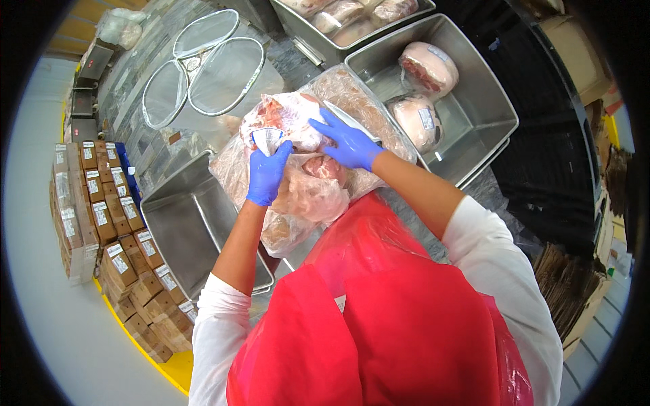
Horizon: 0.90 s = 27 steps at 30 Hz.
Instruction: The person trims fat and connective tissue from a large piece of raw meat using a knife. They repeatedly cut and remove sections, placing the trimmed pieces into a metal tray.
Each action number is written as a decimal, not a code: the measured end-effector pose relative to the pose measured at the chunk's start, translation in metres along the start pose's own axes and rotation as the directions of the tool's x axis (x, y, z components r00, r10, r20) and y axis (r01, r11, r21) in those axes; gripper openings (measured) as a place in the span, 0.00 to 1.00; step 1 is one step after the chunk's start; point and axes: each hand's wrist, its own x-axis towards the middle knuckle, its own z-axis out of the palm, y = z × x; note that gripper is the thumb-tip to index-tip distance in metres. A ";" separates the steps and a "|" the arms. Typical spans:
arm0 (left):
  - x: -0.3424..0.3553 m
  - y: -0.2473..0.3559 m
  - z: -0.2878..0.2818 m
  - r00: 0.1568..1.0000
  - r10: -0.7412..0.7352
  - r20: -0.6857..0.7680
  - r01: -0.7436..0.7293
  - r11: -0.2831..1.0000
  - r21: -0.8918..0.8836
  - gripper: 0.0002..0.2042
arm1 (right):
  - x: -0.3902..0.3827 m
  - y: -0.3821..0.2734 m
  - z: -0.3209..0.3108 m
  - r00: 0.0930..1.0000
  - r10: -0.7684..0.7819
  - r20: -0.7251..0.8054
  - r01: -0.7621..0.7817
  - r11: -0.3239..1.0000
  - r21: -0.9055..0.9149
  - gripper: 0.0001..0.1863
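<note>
Both my hands wear blue gloves. My left hand [269,172] grips a white label-like piece [268,140] at the near-left edge of a pale, reddish cut of meat [277,115]. My right hand [342,142] lies open over the right side of that meat, fingers spread. A long pale object, apparently a knife [355,122], lies just beyond it, partly hidden. Beneath are crumpled clear plastic wrapping [298,199], another red piece of meat [321,169] and a bagged brown layer [365,98].
A steel tub [477,128] at right holds two wrapped meat pieces [426,68]. Another tub [349,30] with meat is behind. A steel tub [176,220] stands left, three bag-lined rings [223,74] back left, stacked cartons [118,260] far left, black surface [535,176] far right.
</note>
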 end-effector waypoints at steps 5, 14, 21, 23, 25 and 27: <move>-0.004 -0.002 0.000 0.993 -0.025 0.117 0.028 0.999 -0.023 0.18 | -0.086 0.021 0.021 0.993 0.067 -0.100 -0.063 0.997 0.048 0.39; 0.016 0.034 -0.008 0.955 -0.055 0.291 -0.268 0.261 0.927 0.15 | -0.130 0.065 0.014 0.878 0.413 -0.242 -0.478 0.782 -0.401 0.25; 0.061 0.032 -0.010 0.797 0.435 0.419 -0.452 -0.030 0.891 0.28 | -0.129 0.090 0.036 0.845 0.507 -0.171 -0.530 0.750 -0.397 0.23; 0.080 -0.004 -0.031 0.915 0.280 0.289 -0.361 0.252 0.898 0.36 | -0.128 0.096 0.036 0.848 0.507 -0.151 -0.528 0.787 -0.319 0.21; 0.090 -0.020 -0.041 0.932 0.236 0.274 -0.360 0.540 0.761 0.36 | -0.128 0.078 0.024 0.811 0.537 -0.234 -0.575 0.806 -0.143 0.18; 0.082 -0.034 -0.039 0.931 0.301 0.207 -0.350 0.573 0.741 0.36 | -0.142 0.052 0.001 0.762 0.608 -0.224 -0.623 0.782 0.004 0.18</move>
